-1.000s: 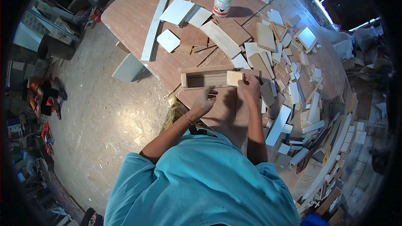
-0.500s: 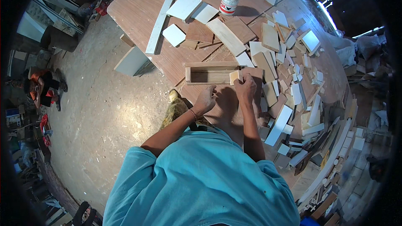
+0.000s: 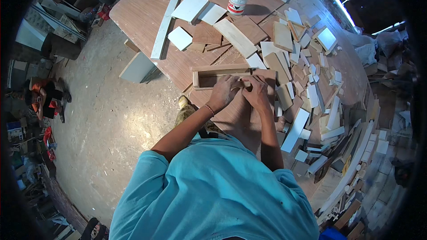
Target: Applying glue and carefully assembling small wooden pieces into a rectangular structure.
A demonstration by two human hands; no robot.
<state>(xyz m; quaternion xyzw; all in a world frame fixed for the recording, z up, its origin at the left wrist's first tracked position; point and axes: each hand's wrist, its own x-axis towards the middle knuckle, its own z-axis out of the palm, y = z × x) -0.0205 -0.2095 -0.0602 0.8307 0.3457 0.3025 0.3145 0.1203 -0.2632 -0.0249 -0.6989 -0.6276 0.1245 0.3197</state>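
A narrow open-topped wooden box (image 3: 194,80) lies lengthwise near the table's front edge, its inside dark brown. At its right end, a small pale wooden block (image 3: 242,84) is mostly covered by fingers. My right hand (image 3: 258,93) pinches this block from the right, thumb and fingers bent. From the left, my left hand (image 3: 222,93) reaches over the near wall of the box, its curled fingers meeting the block. How deep the block sits in the box is hidden by both hands.
Wood offcuts (image 3: 282,35) cover the table's right side in a loose heap. Beyond the box lie white-faced boards (image 3: 190,9) and a long pale strip (image 3: 169,20). A white glue bottle (image 3: 237,2) stands at the back. Far left, another person (image 3: 42,95) is bent over.
My left hand has moved up and right from in front of the box onto its right part, joining my right hand at the block. The view has shifted slightly.
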